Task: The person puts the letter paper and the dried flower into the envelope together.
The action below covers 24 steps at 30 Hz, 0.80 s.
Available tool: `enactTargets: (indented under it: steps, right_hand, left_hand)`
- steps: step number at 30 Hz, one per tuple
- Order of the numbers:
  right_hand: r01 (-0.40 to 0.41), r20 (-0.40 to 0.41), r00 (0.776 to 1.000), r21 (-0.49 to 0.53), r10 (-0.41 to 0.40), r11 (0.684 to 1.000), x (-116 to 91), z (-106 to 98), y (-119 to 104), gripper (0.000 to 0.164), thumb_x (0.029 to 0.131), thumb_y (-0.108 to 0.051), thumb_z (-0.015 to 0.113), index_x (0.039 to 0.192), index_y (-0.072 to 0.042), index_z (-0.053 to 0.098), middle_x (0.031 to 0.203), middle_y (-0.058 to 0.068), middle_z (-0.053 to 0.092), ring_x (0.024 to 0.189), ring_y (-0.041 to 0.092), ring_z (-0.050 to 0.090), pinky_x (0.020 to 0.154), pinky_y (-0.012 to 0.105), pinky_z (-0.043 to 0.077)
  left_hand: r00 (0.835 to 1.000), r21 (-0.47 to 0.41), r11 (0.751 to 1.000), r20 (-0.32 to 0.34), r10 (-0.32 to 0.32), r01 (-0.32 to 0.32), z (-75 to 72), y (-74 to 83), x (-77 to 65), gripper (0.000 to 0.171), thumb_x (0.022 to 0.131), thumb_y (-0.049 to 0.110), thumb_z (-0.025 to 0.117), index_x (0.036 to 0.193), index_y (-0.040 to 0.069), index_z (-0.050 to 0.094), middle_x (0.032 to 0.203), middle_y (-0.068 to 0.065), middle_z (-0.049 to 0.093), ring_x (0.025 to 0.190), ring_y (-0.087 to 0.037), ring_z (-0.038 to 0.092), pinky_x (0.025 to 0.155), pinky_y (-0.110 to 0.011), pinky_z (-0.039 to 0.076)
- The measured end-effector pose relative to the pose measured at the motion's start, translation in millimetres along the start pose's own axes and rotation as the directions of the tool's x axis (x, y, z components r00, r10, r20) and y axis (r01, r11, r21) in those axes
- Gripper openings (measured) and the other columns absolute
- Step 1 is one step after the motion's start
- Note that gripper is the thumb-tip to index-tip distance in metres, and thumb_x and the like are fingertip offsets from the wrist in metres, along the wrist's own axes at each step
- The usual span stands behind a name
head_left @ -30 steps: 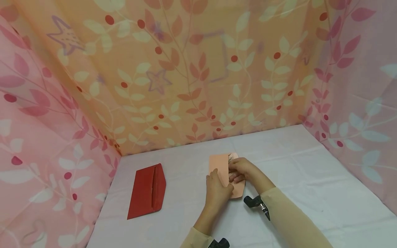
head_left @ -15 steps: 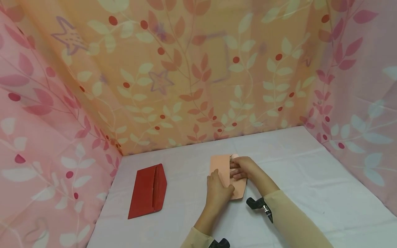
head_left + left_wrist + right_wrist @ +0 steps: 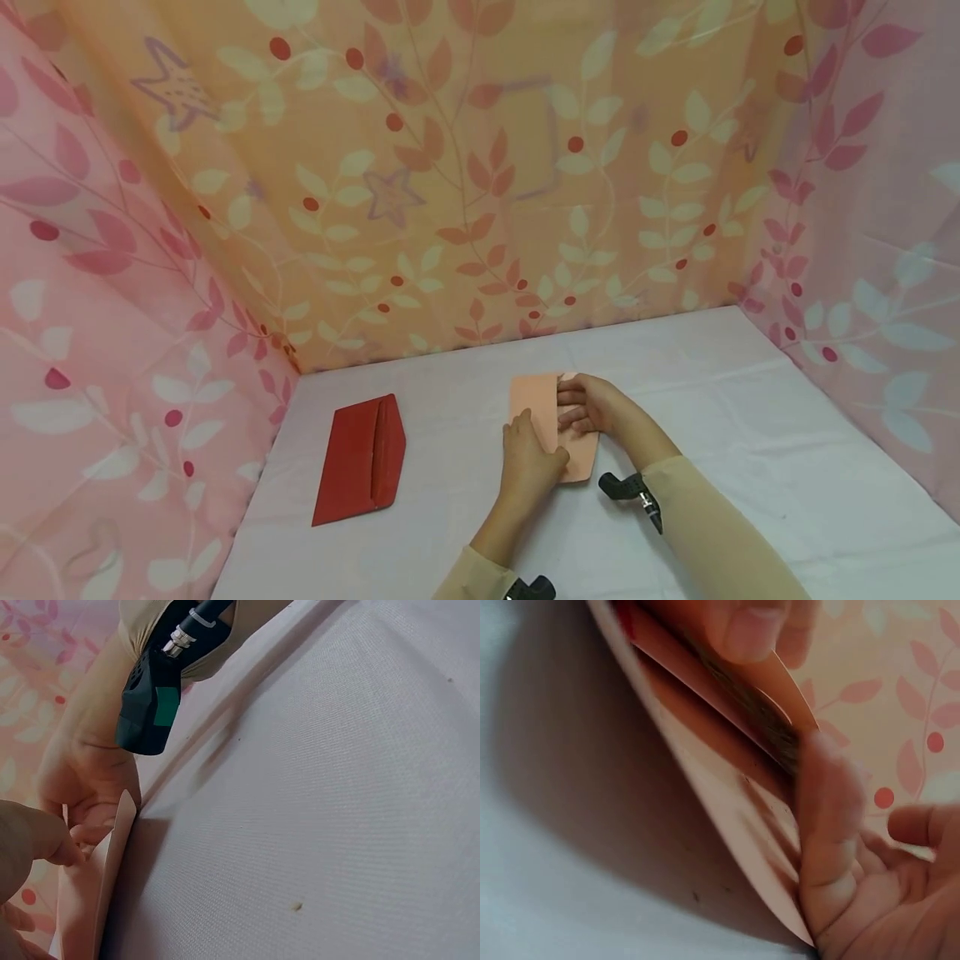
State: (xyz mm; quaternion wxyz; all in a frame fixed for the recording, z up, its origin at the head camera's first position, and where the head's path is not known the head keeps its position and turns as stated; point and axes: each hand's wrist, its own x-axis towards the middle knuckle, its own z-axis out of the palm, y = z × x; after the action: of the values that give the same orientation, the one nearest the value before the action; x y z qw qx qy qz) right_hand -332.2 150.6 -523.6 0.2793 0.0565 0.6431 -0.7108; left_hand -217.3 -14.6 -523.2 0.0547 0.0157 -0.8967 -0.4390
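Observation:
A peach paper envelope point(image 3: 534, 396) lies at mid-table, its flap side toward the right. My left hand point(image 3: 525, 462) holds it, fingers over the front and thumb at the edge of the opening. In the right wrist view, dark, dry-looking stems point(image 3: 754, 712) show inside the pocket. My right hand point(image 3: 596, 404) is at the opening, fingers extended into it and touching the stems' end; its thumb point(image 3: 915, 825) stands apart. The flap point(image 3: 727, 825) lies under the right fingers, with a few tiny dark specks on it. The stems' far end is hidden inside.
Left of the hands, a red envelope point(image 3: 351, 458) lies on the white tablecloth point(image 3: 450, 500), its flap side to the right. Patterned fabric walls point(image 3: 450, 208) enclose the table at the back and both sides. A small crumb point(image 3: 298, 907) lies on the cloth.
My right fingers have pushed leftward into the opening, and the stems that showed there earlier are now mostly out of sight in the head view. The left hand keeps its hold.

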Motion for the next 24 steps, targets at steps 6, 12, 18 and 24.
enactTargets:
  steps: [6, 12, 18, 24]
  right_hand:
    - [-0.001, -0.025, 1.000, 0.023, 0.001, 1.000, 3.0, 0.4, 1.4, 0.051, 0.105, -0.028, 0.034, 0.145, -0.001, 0.049, 0.127, 0.008, 0.072, 0.055, 0.006, 0.055, 0.049, 0.020, 0.045]
    - [-0.038, 0.058, 0.998, -0.004, 0.039, 0.999, 1.6, 3.4, -3.9, 0.060, 0.105, -0.034, 0.026, 0.153, 0.000, 0.040, 0.137, 0.013, 0.064, 0.054, 0.004, 0.039, 0.047, 0.017, 0.032]
    - [-0.050, 0.121, 0.991, -0.013, 0.051, 0.999, 5.2, 4.4, -3.4, 0.063, 0.108, -0.041, 0.022, 0.153, 0.001, 0.036, 0.132, 0.011, 0.064, 0.058, 0.005, 0.041, 0.050, 0.018, 0.034]
    - [-0.037, 0.016, 0.999, -0.010, 0.037, 0.999, 4.0, 4.4, 0.1, 0.059, 0.110, -0.037, 0.028, 0.150, 0.004, 0.042, 0.133, 0.017, 0.065, 0.061, 0.009, 0.056, 0.053, 0.022, 0.048]
  left_hand:
    - [1.000, 0.019, 1.000, -0.004, 0.006, -0.006, 1.6, -2.5, 1.9, 0.085, 0.076, 0.016, 0.077, 0.150, -0.006, 0.041, 0.152, -0.030, 0.044, 0.147, -0.054, 0.028, 0.119, -0.061, 0.031]
    - [1.000, 0.027, 1.000, 0.001, 0.006, -0.006, 0.0, -3.3, 2.7, 0.085, 0.076, 0.015, 0.077, 0.149, -0.006, 0.041, 0.152, -0.029, 0.045, 0.147, -0.053, 0.030, 0.119, -0.060, 0.031]
    - [1.000, 0.032, 0.999, -0.001, -0.004, 0.004, -0.5, -5.0, 3.2, 0.085, 0.076, 0.016, 0.078, 0.149, -0.005, 0.042, 0.152, -0.029, 0.045, 0.147, -0.053, 0.030, 0.118, -0.059, 0.032]
    - [1.000, 0.024, 1.000, -0.001, 0.007, -0.007, -0.3, -6.0, 3.3, 0.085, 0.075, 0.015, 0.078, 0.149, -0.006, 0.042, 0.151, -0.028, 0.046, 0.147, -0.054, 0.029, 0.118, -0.060, 0.032]
